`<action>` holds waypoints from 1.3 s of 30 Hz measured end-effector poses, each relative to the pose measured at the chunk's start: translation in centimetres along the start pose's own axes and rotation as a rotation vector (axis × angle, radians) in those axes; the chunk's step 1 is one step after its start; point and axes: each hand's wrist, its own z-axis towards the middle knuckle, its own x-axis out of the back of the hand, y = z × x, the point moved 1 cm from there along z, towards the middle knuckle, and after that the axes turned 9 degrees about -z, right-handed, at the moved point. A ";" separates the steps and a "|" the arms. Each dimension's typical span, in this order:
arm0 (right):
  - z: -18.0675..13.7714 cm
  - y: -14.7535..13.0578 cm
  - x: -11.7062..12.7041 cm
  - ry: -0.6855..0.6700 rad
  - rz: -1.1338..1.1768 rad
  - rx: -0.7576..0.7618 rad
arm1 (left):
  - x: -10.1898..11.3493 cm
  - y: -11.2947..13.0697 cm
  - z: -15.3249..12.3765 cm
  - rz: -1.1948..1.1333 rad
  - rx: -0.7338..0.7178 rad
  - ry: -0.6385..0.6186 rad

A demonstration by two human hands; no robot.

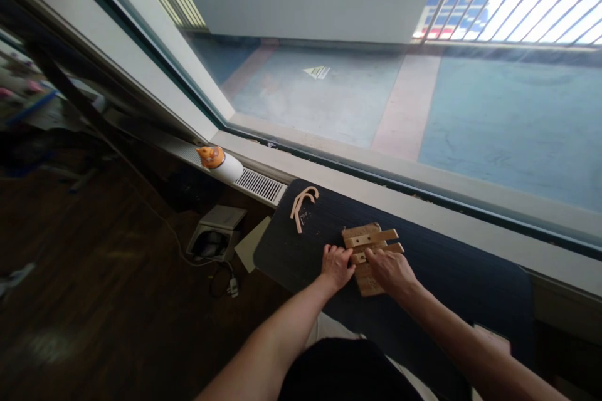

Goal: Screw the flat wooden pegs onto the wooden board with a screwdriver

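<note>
A rough wooden board (370,286) lies on the dark tabletop. Two pale wooden strips with dark holes run across it: the upper strip (375,238) is free of my hands, and the lower strip (359,258) sits between them. My left hand (337,265) is closed at the left end of the lower strip, by the board's edge. Over the right part of that strip, my right hand (391,270) is closed with its fingertips pressed together near a hole; whatever they pinch is hidden. Left of the board lie curved wooden hooks (301,202) and a few tiny metal bits (305,219), perhaps screws.
The black table (437,285) stands against a window sill (376,194). A white bottle with an orange animal-shaped top (221,161) stands on the sill's vent grille (260,185). Below on the left are an open box (216,235) and a cable with a plug (232,287).
</note>
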 end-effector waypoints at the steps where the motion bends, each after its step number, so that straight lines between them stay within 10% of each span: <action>1: -0.1 -0.1 0.2 -0.003 -0.007 0.027 | 0.0 0.0 0.0 0.000 0.000 -0.001; 12: 0.4 -0.3 -0.9 -0.197 -0.007 -0.018 | -0.2 0.0 0.1 0.001 0.006 -0.011; 39: -0.2 0.0 -1.4 -0.169 0.008 -0.070 | -0.2 0.2 0.0 0.017 0.025 -0.012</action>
